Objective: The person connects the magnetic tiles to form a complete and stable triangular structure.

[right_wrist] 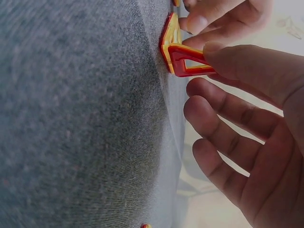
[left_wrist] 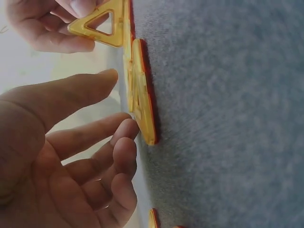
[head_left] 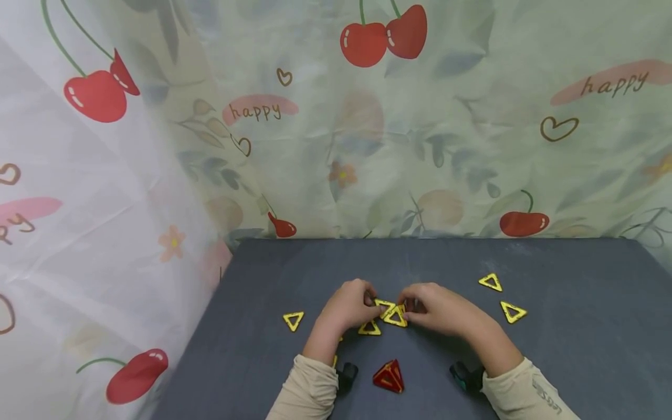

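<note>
My right hand (head_left: 441, 307) pinches a yellow triangular magnetic tile (left_wrist: 118, 29) between thumb and index finger. That tile stands up from the table, with its red underside (right_wrist: 179, 65) facing the right wrist camera, and its edge meets flat tiles. Across from it is my left hand (head_left: 347, 304), its fingertips at the edge of a flat yellow tile (left_wrist: 148, 116). The left thumb is held apart from the fingers, which are loosely bent. Between the hands, yellow triangles lie edge to edge, and another triangle tile (head_left: 370, 332) lies just nearer to me.
A red pyramid of tiles (head_left: 388, 378) stands nearer to me, between the forearms. One loose yellow triangle (head_left: 287, 322) lies left; two more, a far one (head_left: 490, 286) and a nearer one (head_left: 514, 319), lie right. Patterned curtains rise behind and left of the dark table (head_left: 593, 326).
</note>
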A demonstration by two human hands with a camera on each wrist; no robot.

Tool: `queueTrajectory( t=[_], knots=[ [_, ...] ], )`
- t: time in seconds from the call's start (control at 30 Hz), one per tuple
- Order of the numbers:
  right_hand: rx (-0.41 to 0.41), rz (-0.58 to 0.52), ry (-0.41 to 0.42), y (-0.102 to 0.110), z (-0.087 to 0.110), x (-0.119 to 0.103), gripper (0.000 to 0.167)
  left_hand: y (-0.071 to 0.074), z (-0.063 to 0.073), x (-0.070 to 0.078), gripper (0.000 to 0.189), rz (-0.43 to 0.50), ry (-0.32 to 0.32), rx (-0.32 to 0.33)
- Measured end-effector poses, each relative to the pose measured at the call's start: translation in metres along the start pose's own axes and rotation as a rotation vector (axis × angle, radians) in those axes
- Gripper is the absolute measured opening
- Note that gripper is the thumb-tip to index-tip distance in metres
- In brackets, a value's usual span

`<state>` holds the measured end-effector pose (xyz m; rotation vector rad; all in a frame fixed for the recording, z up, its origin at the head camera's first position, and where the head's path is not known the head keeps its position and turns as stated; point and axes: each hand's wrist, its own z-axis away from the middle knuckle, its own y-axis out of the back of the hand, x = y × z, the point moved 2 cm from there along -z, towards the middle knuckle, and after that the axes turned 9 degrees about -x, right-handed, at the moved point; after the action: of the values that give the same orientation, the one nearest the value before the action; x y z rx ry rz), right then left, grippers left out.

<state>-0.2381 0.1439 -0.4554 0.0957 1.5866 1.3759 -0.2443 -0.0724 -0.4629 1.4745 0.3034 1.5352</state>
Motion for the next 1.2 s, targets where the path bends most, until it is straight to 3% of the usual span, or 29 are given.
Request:
queueTrajectory(
  t=[0.43,0.73,1.2],
  knots=[
    [0.022,0.027,0.010,0.0000,0.0011,-0.0005,0.018,-0.0012,-0.0021,0.0005,0.021,0.003,-0.004,-0.012],
    [0.024,-0.002,0.025,-0.0003,0.0008,0.0008,0.019,-0.0009,-0.0034,0.0045,0.013,0.105,-0.120,0.001],
    [0.049,-0.006,0.060,-0.0006,0.0006,0.0024,0.017,-0.0034,-0.0054,0.0056,0.009,0.168,-0.224,-0.071]
  ],
)
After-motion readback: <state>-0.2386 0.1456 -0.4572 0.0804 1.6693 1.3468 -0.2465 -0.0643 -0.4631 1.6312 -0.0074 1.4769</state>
